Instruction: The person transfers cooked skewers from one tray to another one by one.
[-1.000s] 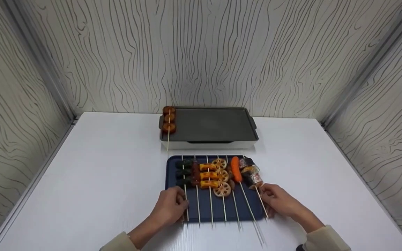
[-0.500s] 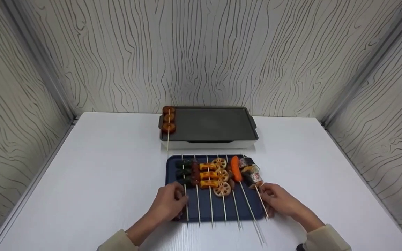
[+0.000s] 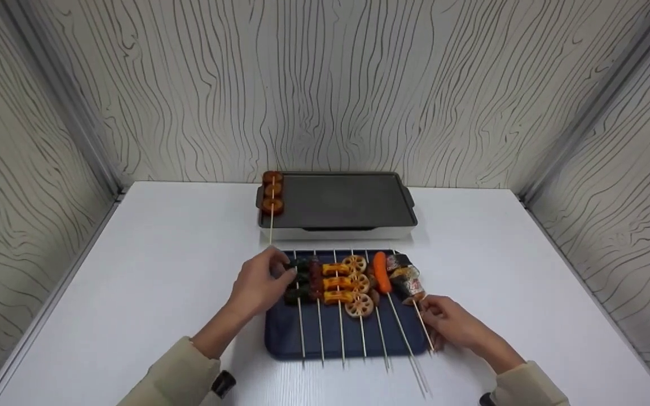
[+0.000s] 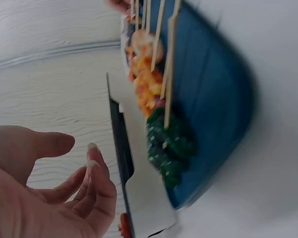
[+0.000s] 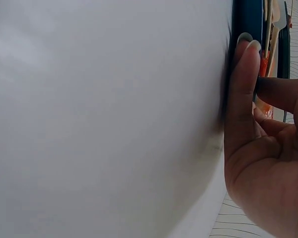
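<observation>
My left hand [image 3: 257, 285] is over the upper left side of the dark blue tray [image 3: 285, 335], beside the skewer of dark green pieces [image 3: 298, 294]. Nothing lies between its loosely bent fingers and thumb in the left wrist view, where the green pieces [image 4: 169, 148] appear to its right. At the tray's lower right edge, my right hand [image 3: 452, 324] grips the rim, close to the stick of a skewer with dark-skinned chunks [image 3: 407, 286]. The right wrist view shows thumb and finger around the tray edge [image 5: 246, 22]. Between them lie skewers of yellow pieces [image 3: 336, 284], lotus root slices [image 3: 360, 306] and an orange sausage [image 3: 381, 273].
Behind the tray stands a grill with a dark flat plate [image 3: 342, 197]. A skewer of round brown slices [image 3: 272, 206] lies along its left side, stick toward me. Several stick ends overhang the tray's front edge. Patterned panels [image 3: 325, 84] enclose the white table [image 3: 178, 254].
My left hand has let go of the tray's lower left edge and moved forward toward its upper left corner. My right hand stays at the right edge; the tray has barely shifted.
</observation>
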Demonstrator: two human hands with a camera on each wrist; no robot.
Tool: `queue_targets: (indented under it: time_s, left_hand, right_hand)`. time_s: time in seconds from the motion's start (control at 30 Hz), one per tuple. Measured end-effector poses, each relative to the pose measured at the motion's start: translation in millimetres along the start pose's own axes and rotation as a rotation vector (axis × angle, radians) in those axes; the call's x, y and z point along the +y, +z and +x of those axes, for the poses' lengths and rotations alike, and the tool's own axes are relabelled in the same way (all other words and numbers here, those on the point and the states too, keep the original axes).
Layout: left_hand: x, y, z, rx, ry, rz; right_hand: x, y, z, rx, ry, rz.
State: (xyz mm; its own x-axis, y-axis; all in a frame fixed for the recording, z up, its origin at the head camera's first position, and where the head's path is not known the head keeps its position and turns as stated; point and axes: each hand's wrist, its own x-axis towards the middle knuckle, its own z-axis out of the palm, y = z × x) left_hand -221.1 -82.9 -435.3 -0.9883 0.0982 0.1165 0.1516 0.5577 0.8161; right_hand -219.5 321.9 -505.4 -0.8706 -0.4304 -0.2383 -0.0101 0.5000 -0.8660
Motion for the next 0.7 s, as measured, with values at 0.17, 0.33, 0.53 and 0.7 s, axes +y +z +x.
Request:
queue_targets:
  time_s: [0.17,0.33,0.53,0.7]
  left_hand:
    - [1.6,-16.7,30.8,0.029,-0.076,0.063]
    - [-8.1,-23.8,59.1,0.054,-0.114,0.247]
    - [-19.3,-18.0,82.2,0.153,0.025,0.5]
    - [-25.5,-11.0,99.9,0.17,0.131,0.692]
  right_hand:
    - [0.2,-0.7,-0.4,0.006,0.0,-0.011]
    - [0.3,-0.8,-0.9,0.002,-0.008,-0.001]
    - [-0.6,-0.4,-0.6,-0.006,0.01,0.017]
    - [0.3,0.1,-0.1,-0.004,0.033,0.031]
